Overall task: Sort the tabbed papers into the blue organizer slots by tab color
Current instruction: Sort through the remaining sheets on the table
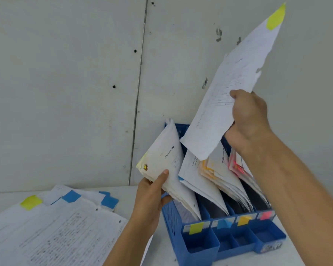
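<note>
The blue organizer (pixel 198 244) stands on the table at lower right, its slots labelled yellow, blue, orange and pink. My right hand (pixel 248 120) grips a white paper (pixel 229 93) with a yellow-green tab (pixel 276 17), raised above the organizer and tilted up to the right. My left hand (pixel 152 196) holds the bundle of papers (pixel 165 166) in the leftmost, yellow-labelled slot, thumb on its front. The other slots hold papers with blue, orange and pink tabs.
A loose pile of tabbed papers (pixel 52 231) lies on the white table at lower left, showing one yellow tab (pixel 31 202) and blue tabs (pixel 71 196). A grey wall stands close behind the organizer.
</note>
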